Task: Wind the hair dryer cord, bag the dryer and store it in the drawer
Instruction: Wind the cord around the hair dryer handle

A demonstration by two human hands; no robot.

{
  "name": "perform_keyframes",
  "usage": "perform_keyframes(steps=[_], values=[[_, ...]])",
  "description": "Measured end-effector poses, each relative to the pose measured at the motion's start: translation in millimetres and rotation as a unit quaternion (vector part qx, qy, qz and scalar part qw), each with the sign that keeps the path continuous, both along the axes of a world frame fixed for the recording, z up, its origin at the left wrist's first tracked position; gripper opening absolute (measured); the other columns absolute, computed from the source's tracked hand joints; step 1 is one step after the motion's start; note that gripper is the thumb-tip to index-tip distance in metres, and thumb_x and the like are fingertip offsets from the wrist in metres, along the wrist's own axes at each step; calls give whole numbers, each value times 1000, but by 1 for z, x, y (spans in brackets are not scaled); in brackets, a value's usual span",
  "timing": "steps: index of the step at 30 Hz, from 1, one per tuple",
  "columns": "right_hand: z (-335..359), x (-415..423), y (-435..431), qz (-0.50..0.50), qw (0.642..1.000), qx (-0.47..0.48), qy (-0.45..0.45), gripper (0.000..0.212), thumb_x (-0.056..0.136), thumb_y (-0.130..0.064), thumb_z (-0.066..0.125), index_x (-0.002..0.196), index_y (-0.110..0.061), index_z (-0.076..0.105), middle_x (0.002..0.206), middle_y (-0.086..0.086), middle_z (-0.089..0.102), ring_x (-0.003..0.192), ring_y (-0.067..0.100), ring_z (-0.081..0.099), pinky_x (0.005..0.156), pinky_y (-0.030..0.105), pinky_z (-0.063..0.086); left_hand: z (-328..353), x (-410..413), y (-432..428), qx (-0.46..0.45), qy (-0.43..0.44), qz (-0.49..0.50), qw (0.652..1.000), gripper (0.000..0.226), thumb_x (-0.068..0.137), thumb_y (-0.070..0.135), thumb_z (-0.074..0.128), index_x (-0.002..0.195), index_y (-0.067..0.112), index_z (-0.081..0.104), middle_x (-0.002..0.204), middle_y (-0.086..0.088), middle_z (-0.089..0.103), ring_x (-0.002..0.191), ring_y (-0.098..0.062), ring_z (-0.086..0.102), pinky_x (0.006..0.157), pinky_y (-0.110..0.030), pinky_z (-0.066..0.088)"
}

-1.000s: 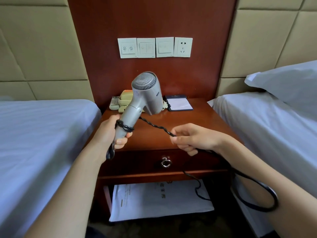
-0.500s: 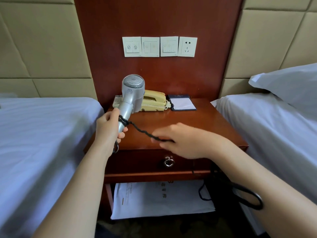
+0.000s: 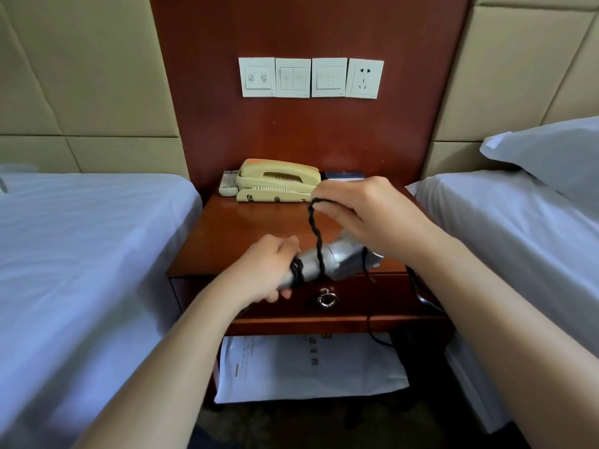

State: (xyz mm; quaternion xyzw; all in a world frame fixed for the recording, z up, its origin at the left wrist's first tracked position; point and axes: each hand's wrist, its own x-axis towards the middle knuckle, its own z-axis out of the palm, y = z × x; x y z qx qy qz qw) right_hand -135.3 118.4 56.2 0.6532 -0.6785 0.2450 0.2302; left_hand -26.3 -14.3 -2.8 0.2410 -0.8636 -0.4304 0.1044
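A silver hair dryer (image 3: 334,259) lies nearly level over the front edge of the wooden nightstand (image 3: 246,228), its head pointing right and partly hidden behind my right wrist. My left hand (image 3: 270,270) grips its handle, where the black twisted cord (image 3: 316,236) is looped once or twice. My right hand (image 3: 359,215) pinches the cord above the dryer and holds it up; the rest of the cord trails down to the right past the drawer. The drawer (image 3: 291,298) under the top is closed, with a metal ring pull (image 3: 327,299). A white bag (image 3: 308,367) lies on the shelf below.
A beige telephone (image 3: 277,181), a remote (image 3: 228,183) and a notepad (image 3: 343,175) sit at the back of the nightstand. White-sheeted beds flank it on the left (image 3: 81,254) and right (image 3: 518,238). Switches and a socket (image 3: 364,78) are on the wall panel.
The dryer has tipped from upright to nearly level and dropped toward the drawer front. My right hand has risen over it, carrying the cord up and across the handle.
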Motion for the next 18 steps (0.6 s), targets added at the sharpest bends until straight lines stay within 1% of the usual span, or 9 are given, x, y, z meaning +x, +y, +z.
perform_keyframes(steps=[3, 5, 7, 8, 10, 11, 13, 15, 18], values=[[-3, 3, 1, 12, 1000, -6, -11, 21, 91, -24, 52, 86, -9, 66, 65, 4, 64, 55, 21, 54, 54, 35, 43, 0, 3, 5, 54, -31, -47, 997, 57, 98, 54, 19, 104, 18, 62, 49, -9, 53, 29, -13, 34, 35, -14, 22], [-6, 7, -1, 11, 1000, -2, -7, 18, 89, -22, 55, 82, -9, 66, 65, 1, 63, 54, 15, 49, 53, 30, 41, 2, 6, 8, 66, -35, -73, 995, 67, 94, 62, 16, 101, 16, 64, 49, -10, 52, 28, -10, 35, 34, -15, 23], [-9, 10, -2, 19, 1000, 2, -9, 18, 88, -20, 56, 80, -8, 65, 62, -2, 59, 54, 11, 41, 52, 28, 38, 4, 8, 6, 61, -34, -90, 993, 67, 93, 63, 19, 94, 13, 64, 51, -11, 51, 31, -11, 38, 36, -16, 27], [-10, 11, -3, 24, 1000, 4, -12, 18, 88, -20, 56, 79, -7, 64, 61, -4, 54, 54, 11, 39, 51, 29, 37, 4, 9, 5, 47, -30, -96, 994, 62, 92, 62, 24, 89, 13, 62, 54, -12, 51, 37, -16, 40, 40, -20, 29], [-12, 12, -3, 32, 999, 4, -18, 20, 90, -21, 55, 78, -7, 62, 60, -6, 48, 52, 15, 41, 49, 31, 39, 3, 10, 3, -15, -28, -105, 994, 49, 89, 53, 33, 82, 10, 56, 62, -13, 52, 51, -21, 45, 48, -29, 31], [-13, 12, -2, 38, 999, 4, -22, 22, 90, -23, 52, 79, -7, 62, 61, -5, 50, 51, 18, 44, 49, 33, 41, 3, 11, 3, -51, -29, -108, 992, 44, 88, 49, 36, 80, 10, 56, 64, -11, 53, 53, -20, 49, 50, -30, 34], [-15, 12, -3, 50, 998, 3, -24, 28, 90, -27, 47, 79, -6, 62, 61, 0, 56, 51, 22, 49, 47, 38, 44, 4, 11, 7, -91, -28, -111, 989, 39, 82, 53, 44, 71, 18, 57, 58, -2, 54, 49, -14, 52, 52, -30, 39], [-17, 14, -5, 57, 998, 5, -16, 32, 89, -29, 43, 78, -5, 62, 61, 4, 59, 52, 24, 51, 47, 40, 46, 6, 11, 14, -115, -31, -109, 987, 43, 75, 62, 49, 73, 20, 59, 54, 4, 54, 47, -11, 53, 54, -29, 42], [-20, 15, -6, 61, 998, 14, -12, 34, 89, -29, 42, 80, -5, 63, 63, 6, 61, 55, 25, 54, 48, 42, 47, 7, 9, 22, -143, -37, -97, 984, 66, 73, 70, 43, 86, 8, 62, 53, 1, 55, 45, -12, 49, 52, -28, 38]])
